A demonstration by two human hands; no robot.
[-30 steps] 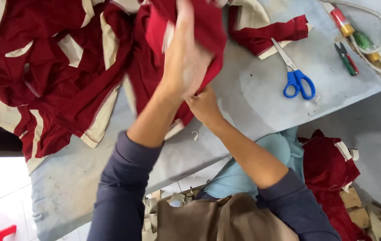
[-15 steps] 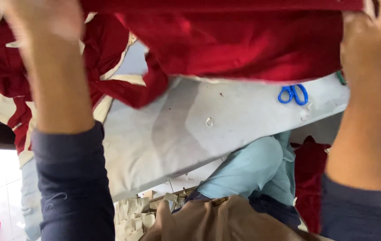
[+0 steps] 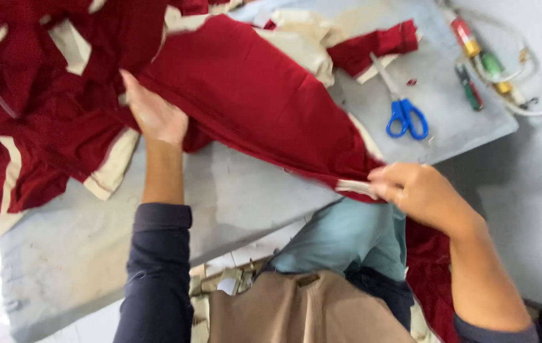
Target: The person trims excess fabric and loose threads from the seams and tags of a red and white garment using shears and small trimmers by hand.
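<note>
Holding: I stretch a dark red cloth piece (image 3: 252, 95) between my two hands, over the grey worktop (image 3: 245, 190).
Left hand: my left hand (image 3: 153, 114) lies flat with the fingers spread on the cloth, at 10 o'clock from my body, pressing it down on the worktop.
Right hand: my right hand (image 3: 414, 190) is at 3 o'clock, at the worktop's near edge; its fingers are pinched together on the cream-trimmed corner of the cloth piece.
Cloth piece: it runs from 11 o'clock down to 3 o'clock, mostly lying on the worktop, with its low corner in my right hand.
Pile: a heap of red and cream fabric (image 3: 36, 95) fills the worktop at 9 to 11 o'clock, touching my left hand.
Scissors: blue-handled scissors (image 3: 401, 105) lie at 1 o'clock, just beside the cloth piece.
Tools: some small tools and a white cable (image 3: 493, 70) lie at 2 o'clock, near the worktop's corner.
</note>
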